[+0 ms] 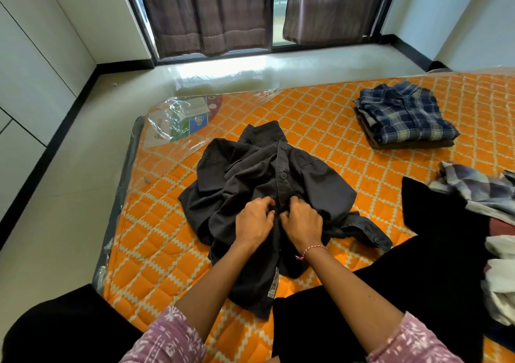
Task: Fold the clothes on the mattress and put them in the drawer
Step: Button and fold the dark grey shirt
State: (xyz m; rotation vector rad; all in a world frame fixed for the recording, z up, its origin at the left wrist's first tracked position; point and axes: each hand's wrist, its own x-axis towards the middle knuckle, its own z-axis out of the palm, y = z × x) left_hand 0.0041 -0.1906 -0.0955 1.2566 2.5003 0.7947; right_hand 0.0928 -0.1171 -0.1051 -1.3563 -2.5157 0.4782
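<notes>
Orange quilted mattress (320, 128), dark grey button-up shirt (250, 173) crumpled mid-bed. Left hand (255, 222) and right hand (302, 222) pinch its placket, apparently buttoning. Next: flatten, fold, stack by folded plaid shirt (404, 114).

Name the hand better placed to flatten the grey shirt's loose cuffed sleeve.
Right hand, probably. That sleeve trails off the grey shirt on its side; the left hand would have to cross over.

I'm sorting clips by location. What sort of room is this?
Probably a bedroom in a home: an orange mattress lies on the floor, brown curtains hang at a tall window, and folded shirts are stacked nearby.
</notes>
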